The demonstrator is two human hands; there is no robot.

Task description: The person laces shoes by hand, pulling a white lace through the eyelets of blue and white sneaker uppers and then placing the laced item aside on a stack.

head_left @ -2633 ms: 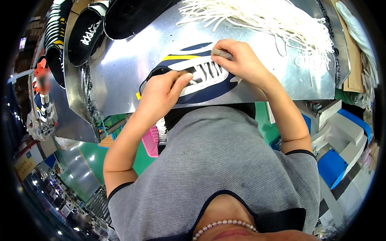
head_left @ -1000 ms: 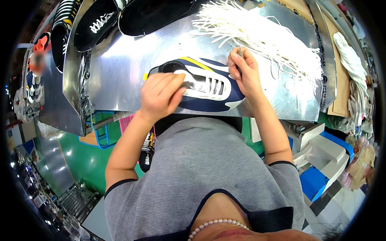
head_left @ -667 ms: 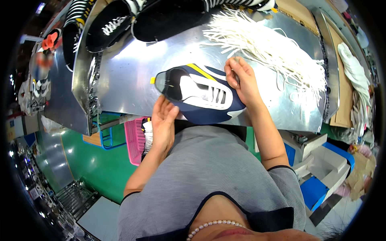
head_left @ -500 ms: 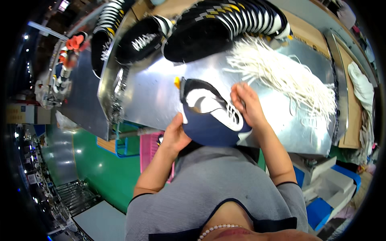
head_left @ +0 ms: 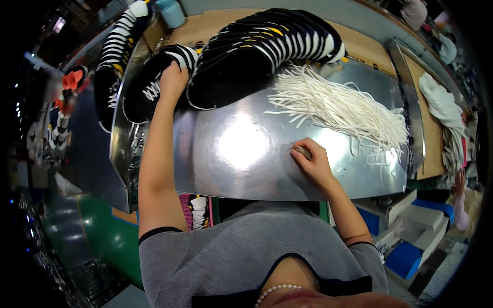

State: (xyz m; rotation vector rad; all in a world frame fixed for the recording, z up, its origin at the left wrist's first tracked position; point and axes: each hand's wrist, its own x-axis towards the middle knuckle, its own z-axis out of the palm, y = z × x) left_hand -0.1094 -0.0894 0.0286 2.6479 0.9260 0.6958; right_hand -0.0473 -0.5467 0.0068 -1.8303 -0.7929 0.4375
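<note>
My left arm reaches out to a short stack of dark shoe uppers [head_left: 142,96] with white lacing, at the far left of the metal table. My left hand [head_left: 174,80] is closed at the white-striped edge of these uppers, its fingertips partly hidden. Over the bare table, my right hand [head_left: 312,160] pinches a small, thin tool [head_left: 302,150] with a slender tip; its exact kind is hard to make out. Beyond that hand lies a bundle of white shoelaces [head_left: 339,105]. A long row of nested dark uppers [head_left: 231,77] curves along the back.
Left of a metal divider [head_left: 119,138] runs another row of uppers [head_left: 110,66]. A blue bottle [head_left: 171,14] stands at the back. A pink basket [head_left: 186,210] with uppers sits below the table's front edge. White cloth [head_left: 441,100] lies at the right.
The navy upper held before my body has left that place. My left hand has moved far left to the stack. My right hand has come slightly lower, with the small tool now visible.
</note>
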